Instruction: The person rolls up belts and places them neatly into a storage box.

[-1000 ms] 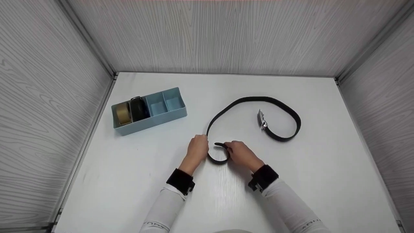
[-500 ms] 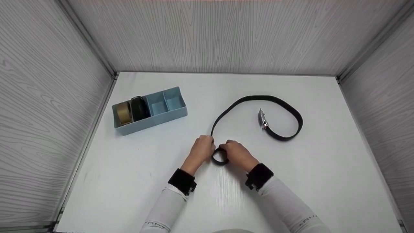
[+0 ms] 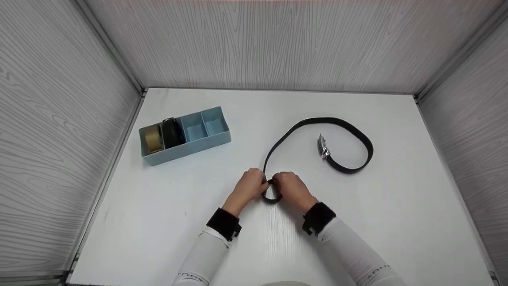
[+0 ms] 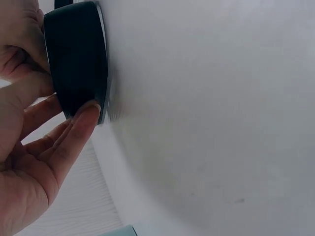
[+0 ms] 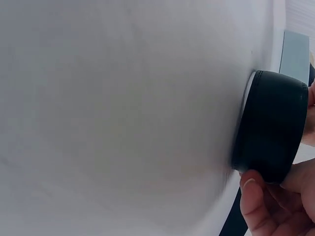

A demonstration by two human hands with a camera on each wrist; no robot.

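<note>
Beyond the left hand (image 3: pixel 250 185) and well to its left, we see a pale blue tray (image 3: pixel 190 149) standing aslant on the white table (image 3: pixel 158 222), a tan coil (image 3: pixel 154 139) in its leftmost compartment and a dark coil (image 3: pixel 173 134) in the next. We also have a wood-grain back panel (image 3: pixel 254 47) far beyond the right hand (image 3: pixel 293 189), with side panels (image 3: pixel 51 139) out left and right.

A smooth black belt (image 3: pixel 325 120) is being held on edge on the white tabletop (image 3: pixel 408 194), its plain end being kept in a small round coil at the near side. Beyond the coil, the strap is being bowed out in a wide, open curve, with its silver metal buckle (image 3: pixel 322 147) being enclosed loosely within.
</note>
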